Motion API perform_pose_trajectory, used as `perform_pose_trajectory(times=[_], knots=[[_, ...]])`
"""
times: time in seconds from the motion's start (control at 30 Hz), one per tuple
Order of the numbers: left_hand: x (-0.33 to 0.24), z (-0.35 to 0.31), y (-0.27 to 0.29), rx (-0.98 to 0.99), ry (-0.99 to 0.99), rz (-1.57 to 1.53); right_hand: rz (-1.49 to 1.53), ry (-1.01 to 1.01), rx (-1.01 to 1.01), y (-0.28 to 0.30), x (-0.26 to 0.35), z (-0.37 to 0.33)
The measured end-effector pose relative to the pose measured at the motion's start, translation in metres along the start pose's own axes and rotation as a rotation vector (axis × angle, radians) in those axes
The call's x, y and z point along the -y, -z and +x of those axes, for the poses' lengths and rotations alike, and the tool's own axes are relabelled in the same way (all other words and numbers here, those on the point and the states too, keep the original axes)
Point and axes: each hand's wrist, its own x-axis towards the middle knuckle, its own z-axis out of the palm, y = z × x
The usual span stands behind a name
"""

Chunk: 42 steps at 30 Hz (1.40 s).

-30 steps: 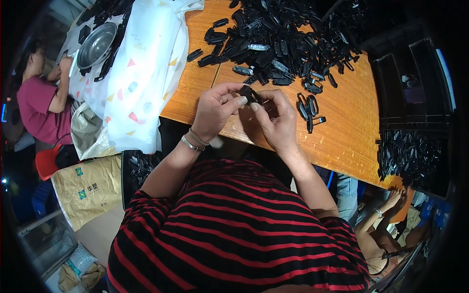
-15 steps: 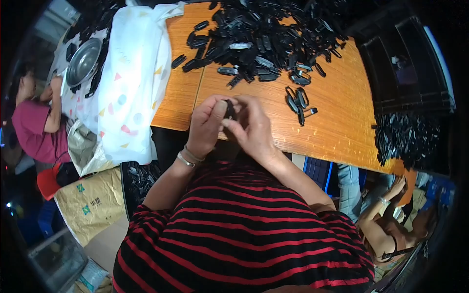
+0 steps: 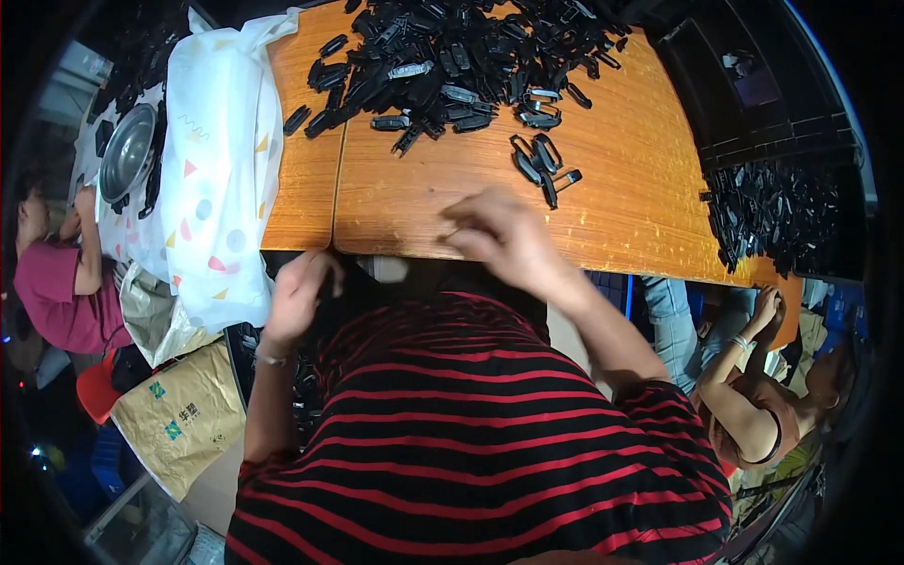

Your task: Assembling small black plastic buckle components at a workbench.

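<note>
My left hand point(image 3: 299, 294) is low by the table's front edge, left of my body, above a dark bin of black parts point(image 3: 303, 386). Its fingers are apart and no part shows in them. Over the front of the wooden table point(image 3: 395, 198), my right hand point(image 3: 508, 235) is smeared by motion; whether it grips anything cannot be made out. Beyond it lies a small group of black plastic oblong pieces point(image 3: 539, 168), some with open frames. A large heap of similar black pieces point(image 3: 452, 66) covers the table's far side.
A white patterned plastic sheet point(image 3: 217, 179) hangs over the table's left side, beside a metal bowl point(image 3: 127, 155). More black pieces point(image 3: 772, 212) are piled at right by a dark crate point(image 3: 767, 89). A brown paper sack point(image 3: 184, 419) stands lower left. One person sits on each side.
My hands have parted from around a small black piece. The left moved down and left, off the table edge; the right moved slightly right. The view has shifted, too.
</note>
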Motion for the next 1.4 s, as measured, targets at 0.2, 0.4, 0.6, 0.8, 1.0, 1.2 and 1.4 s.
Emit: perform_pose_trajectory(times=[0.2, 0.4, 0.6, 0.8, 1.0, 1.2, 1.4], knots=[[0.127, -0.068, 0.054, -0.179, 0.388, 0.17, -0.532, -0.174, 0.09, 0.084, -0.027, -0.025], [0.185, -0.108, 0.045, -0.187, 0.536, 0.916, -0.613, -0.123, 0.252, 0.085, -0.033, -0.014], [-0.009, -0.015, 0.014, 0.019, -0.014, 0.627, -0.571, -0.07, 0.22, 0.072, -0.026, 0.007], [-0.046, 0.106, -0.042, -0.491, -0.52, 0.587, -0.482, 0.086, 0.177, 0.03, -0.01, 0.026], [-0.045, 0.15, -0.058, -0.456, -0.389, 0.84, -0.346, 0.093, 0.101, -0.007, -0.019, 0.022], [-0.036, 0.144, -0.053, -0.459, -0.422, 0.786, -0.288, -0.034, 0.12, -0.001, -0.012, 0.021], [-0.024, 0.13, -0.05, -0.207, -0.296, -0.153, -0.228, 0.027, 0.163, 0.007, -0.012, 0.023]])
